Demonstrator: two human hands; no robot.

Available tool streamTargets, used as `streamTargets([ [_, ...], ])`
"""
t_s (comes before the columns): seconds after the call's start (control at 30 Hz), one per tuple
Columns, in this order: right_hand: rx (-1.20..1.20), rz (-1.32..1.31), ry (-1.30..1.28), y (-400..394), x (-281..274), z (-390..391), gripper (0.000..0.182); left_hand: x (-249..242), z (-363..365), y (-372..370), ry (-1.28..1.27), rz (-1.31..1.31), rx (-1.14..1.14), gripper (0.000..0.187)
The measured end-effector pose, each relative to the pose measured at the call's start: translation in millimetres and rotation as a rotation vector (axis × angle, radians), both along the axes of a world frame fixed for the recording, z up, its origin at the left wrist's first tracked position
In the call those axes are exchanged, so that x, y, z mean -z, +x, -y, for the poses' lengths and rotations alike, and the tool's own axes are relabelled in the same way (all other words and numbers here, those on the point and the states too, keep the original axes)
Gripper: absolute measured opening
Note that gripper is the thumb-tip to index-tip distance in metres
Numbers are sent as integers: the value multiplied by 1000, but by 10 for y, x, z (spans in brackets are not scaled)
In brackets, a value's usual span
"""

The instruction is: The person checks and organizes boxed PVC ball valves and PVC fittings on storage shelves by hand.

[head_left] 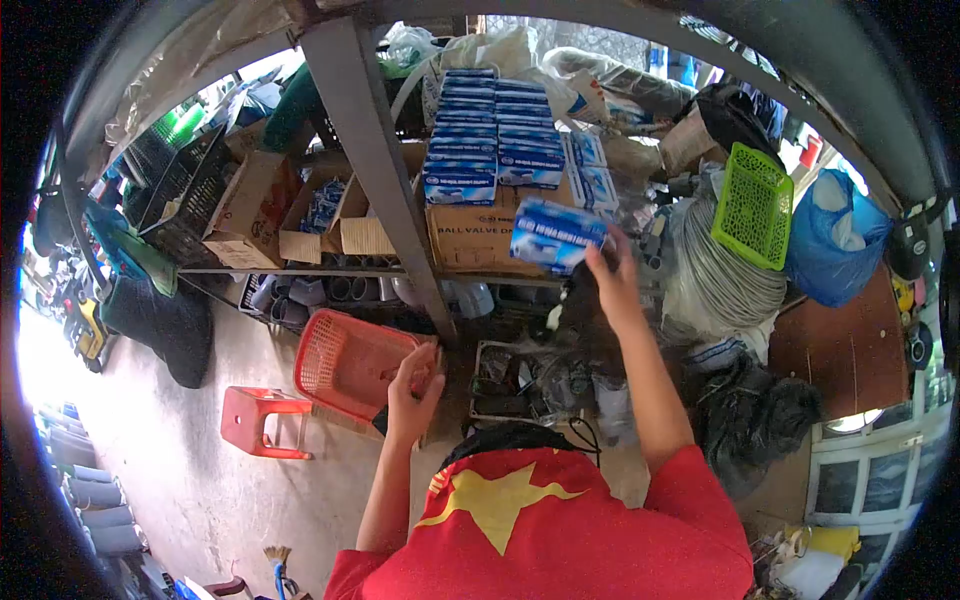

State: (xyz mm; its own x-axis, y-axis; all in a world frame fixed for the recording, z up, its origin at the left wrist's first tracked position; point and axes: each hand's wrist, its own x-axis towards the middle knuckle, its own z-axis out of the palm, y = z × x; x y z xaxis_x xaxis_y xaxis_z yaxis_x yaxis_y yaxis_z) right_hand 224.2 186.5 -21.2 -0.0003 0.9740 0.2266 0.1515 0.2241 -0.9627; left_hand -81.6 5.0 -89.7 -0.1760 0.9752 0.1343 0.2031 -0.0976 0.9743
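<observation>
My right hand [612, 272] grips a blue and white cardboard box [555, 237] by its right end. The box is tilted and held in the air in front of the shelf. Behind it, stacks of similar blue and white boxes [460, 160] stand on a brown carton [485, 238] printed "BALL VALVE". My left hand [412, 392] holds nothing; its fingers are loosely curled and apart. It hovers by the right side of a red plastic basket [325, 350].
Open cartons [258, 205] stand on the shelf left of a metal post [375, 160]. A red stool [262, 420] is on the floor. Rightward are a coil of grey hose [725, 275], a green basket [752, 205] and a blue bag [838, 240]. A crate [525, 380] sits below the shelf.
</observation>
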Motion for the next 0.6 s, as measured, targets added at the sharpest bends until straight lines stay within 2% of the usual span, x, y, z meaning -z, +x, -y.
streamTargets([
  [0.03, 43, 30, 23, -14, -67, -180, 76, 5, 12, -33, 32, -76, -17, 48],
  [0.13, -8, -32, -27, -120, -272, -521, 75, -21, 159, -64, 4, -41, -45, 46],
  [0.23, -10, -40, -39, -200, -123, -788, 76, 358, 305, -76, -73, 156, -74, 46],
  [0.3, -5, 23, -65, -218, 60, -938, 76, 391, 419, -73, -103, 82, -54, 48],
  [0.33, 112, 25, -11, -294, 162, -1001, 76, 352, 451, -30, -90, 51, -55, 49],
  [0.43, -40, -241, -144, -234, 158, -975, 81, 385, 487, -9, -134, 98, -50, 50],
  [0.47, -90, -196, -120, -133, 303, -1094, 76, 395, 500, -8, -138, 81, -57, 50],
  [0.57, -144, -4, -14, -202, 113, -981, 71, 389, 448, -34, -142, 17, -45, 49],
  [0.6, -41, 140, 149, -208, 388, -1149, 69, 387, 398, -41, -136, -5, -35, 48],
])
